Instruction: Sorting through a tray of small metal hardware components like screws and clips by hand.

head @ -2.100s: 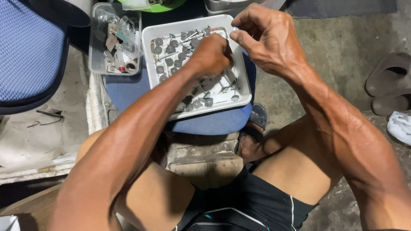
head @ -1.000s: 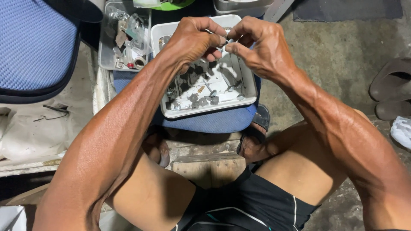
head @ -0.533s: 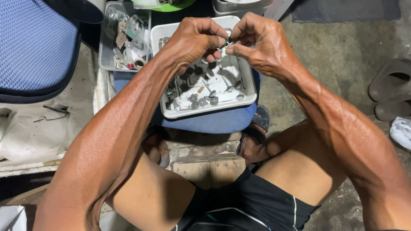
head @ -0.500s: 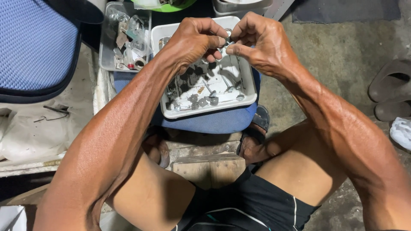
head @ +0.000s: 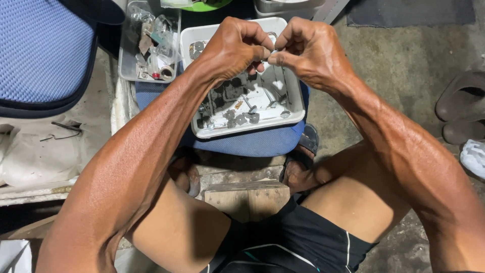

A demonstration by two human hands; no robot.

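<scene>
Both hands, left (head: 235,48) and right (head: 308,50), meet fingertip to fingertip above the far half of the white tray (head: 295,108), blocking access there. The tray's near half lies uncovered, strewn with small metal parts (head: 241,117). To the left, a cluttered clear tray (head: 126,71) sits just beside it. The right side opens onto bare concrete floor (head: 394,65); sandals (head: 462,108) lie well apart.

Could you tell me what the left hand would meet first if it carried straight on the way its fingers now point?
Most likely the right hand: the left hand points its fingertips across at it, nearly touching above the white rectangular plastic tray. Depth is unclear.
</scene>
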